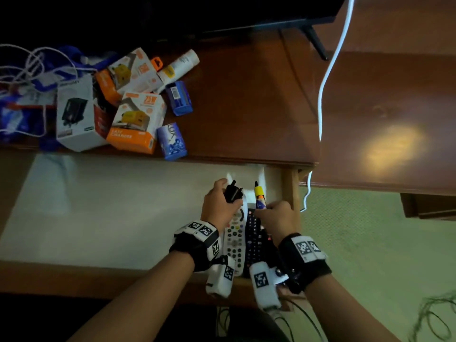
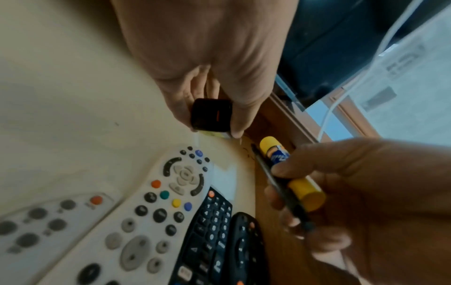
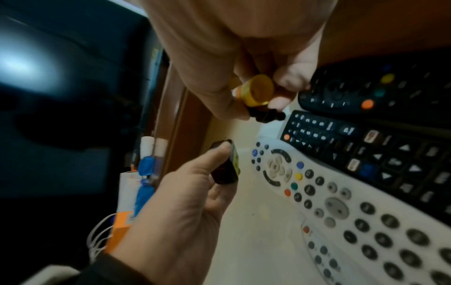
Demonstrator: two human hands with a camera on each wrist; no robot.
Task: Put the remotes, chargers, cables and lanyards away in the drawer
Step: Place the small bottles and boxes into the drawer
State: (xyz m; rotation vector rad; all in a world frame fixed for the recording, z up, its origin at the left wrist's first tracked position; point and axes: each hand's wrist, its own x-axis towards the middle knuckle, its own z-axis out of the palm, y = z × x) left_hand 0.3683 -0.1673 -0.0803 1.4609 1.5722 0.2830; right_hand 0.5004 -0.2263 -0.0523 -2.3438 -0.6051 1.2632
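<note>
Both grips are full over the drawer's (image 1: 103,206) far right corner: left hand (image 1: 219,206) clamped on a black charger (image 1: 232,192), right hand (image 1: 278,218) pinching a yellow-capped stick (image 1: 259,197) and pen, remotes (image 1: 234,239) lying lengthwise just below.

The worktop (image 1: 259,99) is polished brown wood with a glossy sheen. The drawer (image 1: 98,206) floor is smooth, matt cream. The white remote (image 1: 235,239) is plastic with rubbery buttons. The black charger (image 2: 211,115) is glossy plastic. The charger boxes (image 1: 135,122) are printed card.
</note>
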